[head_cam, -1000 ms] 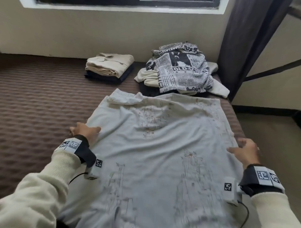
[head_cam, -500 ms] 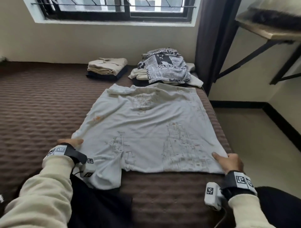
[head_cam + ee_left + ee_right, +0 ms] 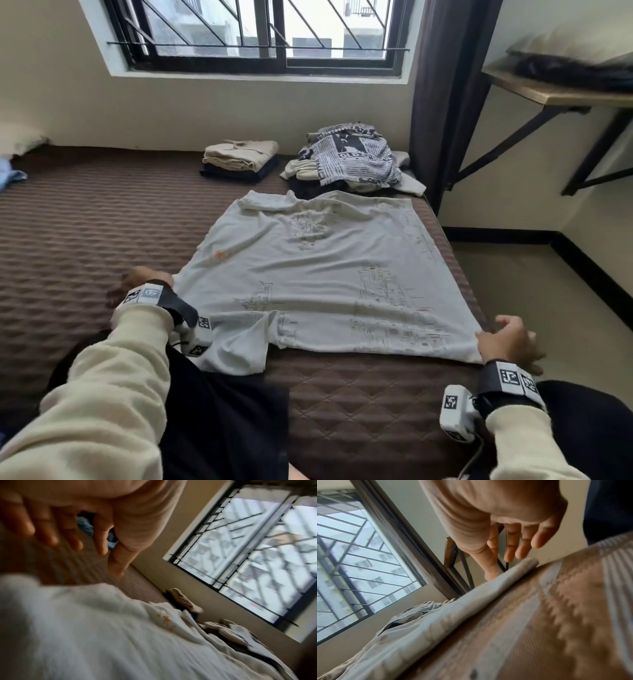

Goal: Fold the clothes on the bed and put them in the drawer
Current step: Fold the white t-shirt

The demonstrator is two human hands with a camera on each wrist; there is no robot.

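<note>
A white printed T-shirt (image 3: pixel 325 281) lies spread flat on the brown quilted bed (image 3: pixel 85 233), one sleeve hanging toward the near edge. My left hand (image 3: pixel 144 277) hovers just off the shirt's left edge; in the left wrist view its fingers (image 3: pixel 51 534) are loosely spread above the bed and hold nothing. At the shirt's near right corner my right hand (image 3: pixel 510 339) has relaxed fingers. The right wrist view shows this hand (image 3: pixel 513 545) above the shirt's hem (image 3: pixel 505 574), gripping nothing. No drawer is in view.
A folded beige-and-dark stack (image 3: pixel 239 159) sits at the far side. Beside it is an unfolded pile topped by a newspaper-print garment (image 3: pixel 352 154). A dark curtain (image 3: pixel 445 102) and a wall shelf (image 3: pixel 555 92) stand right. Bare floor (image 3: pixel 548 308) runs along the bed's right edge.
Both hands slid back along the shirt's sides toward the near edge. The right hand has lifted off the near right corner, and the left now sits beside the shirt's edge.
</note>
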